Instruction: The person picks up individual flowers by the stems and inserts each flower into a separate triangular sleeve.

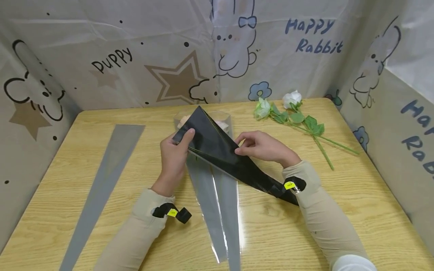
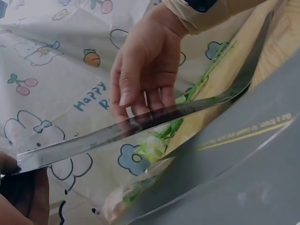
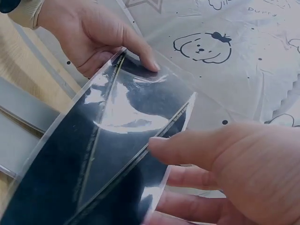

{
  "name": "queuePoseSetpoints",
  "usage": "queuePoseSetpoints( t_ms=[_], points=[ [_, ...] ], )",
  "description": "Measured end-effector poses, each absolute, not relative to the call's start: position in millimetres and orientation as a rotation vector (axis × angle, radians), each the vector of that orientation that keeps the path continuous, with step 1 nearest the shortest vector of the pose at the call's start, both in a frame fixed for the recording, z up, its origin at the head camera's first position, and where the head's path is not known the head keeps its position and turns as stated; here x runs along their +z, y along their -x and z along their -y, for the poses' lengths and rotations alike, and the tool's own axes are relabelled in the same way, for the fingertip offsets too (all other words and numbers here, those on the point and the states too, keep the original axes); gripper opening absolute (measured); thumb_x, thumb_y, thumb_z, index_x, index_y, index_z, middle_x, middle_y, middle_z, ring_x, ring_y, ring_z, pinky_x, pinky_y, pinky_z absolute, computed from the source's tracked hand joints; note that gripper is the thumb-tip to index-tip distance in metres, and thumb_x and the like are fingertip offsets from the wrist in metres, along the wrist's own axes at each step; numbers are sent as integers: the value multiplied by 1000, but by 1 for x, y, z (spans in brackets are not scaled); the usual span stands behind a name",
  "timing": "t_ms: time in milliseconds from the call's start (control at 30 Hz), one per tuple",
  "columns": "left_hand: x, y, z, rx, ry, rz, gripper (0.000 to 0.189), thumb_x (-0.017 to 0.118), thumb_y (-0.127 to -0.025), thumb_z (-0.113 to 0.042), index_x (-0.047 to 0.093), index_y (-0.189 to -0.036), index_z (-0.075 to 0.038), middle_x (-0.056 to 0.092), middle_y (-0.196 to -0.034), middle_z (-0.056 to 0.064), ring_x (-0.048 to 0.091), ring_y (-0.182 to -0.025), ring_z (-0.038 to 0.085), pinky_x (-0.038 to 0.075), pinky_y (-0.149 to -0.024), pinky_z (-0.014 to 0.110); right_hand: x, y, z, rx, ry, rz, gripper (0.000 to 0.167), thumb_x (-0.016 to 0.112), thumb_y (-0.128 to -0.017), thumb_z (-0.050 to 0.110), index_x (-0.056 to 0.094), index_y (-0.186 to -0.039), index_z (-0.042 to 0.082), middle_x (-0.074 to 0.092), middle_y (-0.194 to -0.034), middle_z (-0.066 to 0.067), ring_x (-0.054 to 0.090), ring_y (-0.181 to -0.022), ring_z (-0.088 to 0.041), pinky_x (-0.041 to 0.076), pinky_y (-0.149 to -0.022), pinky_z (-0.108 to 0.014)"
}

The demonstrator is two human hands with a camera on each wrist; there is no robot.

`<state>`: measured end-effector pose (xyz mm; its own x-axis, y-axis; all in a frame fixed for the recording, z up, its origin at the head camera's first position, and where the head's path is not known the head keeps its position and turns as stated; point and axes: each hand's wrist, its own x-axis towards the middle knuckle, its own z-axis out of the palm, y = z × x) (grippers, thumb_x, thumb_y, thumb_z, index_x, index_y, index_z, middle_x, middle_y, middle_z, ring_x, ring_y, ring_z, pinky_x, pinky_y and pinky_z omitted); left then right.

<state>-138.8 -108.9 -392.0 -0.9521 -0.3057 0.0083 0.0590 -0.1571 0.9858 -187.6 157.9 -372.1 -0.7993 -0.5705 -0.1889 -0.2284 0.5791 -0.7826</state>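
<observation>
Black bag [image 1: 210,138] slanted, wide end at left hand [image 1: 172,160], thin end by right sleeve [image 1: 329,214]. Left hand pinched corner; right hand [image 1: 265,148], half curled, pinched edge.

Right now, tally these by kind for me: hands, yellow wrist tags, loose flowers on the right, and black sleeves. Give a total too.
Hands: 2, left hand and right hand
Yellow tags: 2
Loose flowers: 2
Black sleeve: 1
Total: 7
</observation>
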Motion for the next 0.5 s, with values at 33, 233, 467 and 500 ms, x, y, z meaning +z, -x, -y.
queuePoseSetpoints(
  t_ms=[33,233,467,500],
  points=[
    [-392,138,108,-2178,-281,1895,15,76,-95,-24,75,-88,-10,44,-58,-11,41,-56,5,36,-55,21,-372,187,-157,-1095,650,-2403,24,71,-98,28,69,-118,15,76,-98,-4,67,-88,-18,52,-80,-33],
    [-391,133,103,-2110,-221,1994,28,76,-95,-27,78,-106,-1,59,-67,-12,53,-67,4,45,-61,18,-371,183,-152,-1110,684,-2510,24,72,-98,29,70,-118,17,76,-108,-4,71,-95,-17,57,-87,-37],
    [-388,129,99,-2071,-169,2029,27,77,-94,-27,77,-102,-1,55,-68,-12,48,-66,6,40,-57,19,-366,177,-145,-1201,629,-2611,27,72,-98,28,71,-119,11,76,-113,-6,74,-100,-20,59,-91,-43],
    [-388,128,99,-2063,-160,2032,27,77,-94,-27,76,-100,-1,50,-65,-12,44,-65,7,36,-56,21,-365,176,-143,-1215,631,-2625,25,72,-98,27,71,-117,12,76,-111,-5,74,-99,-20,59,-91,-42]
  ],
)
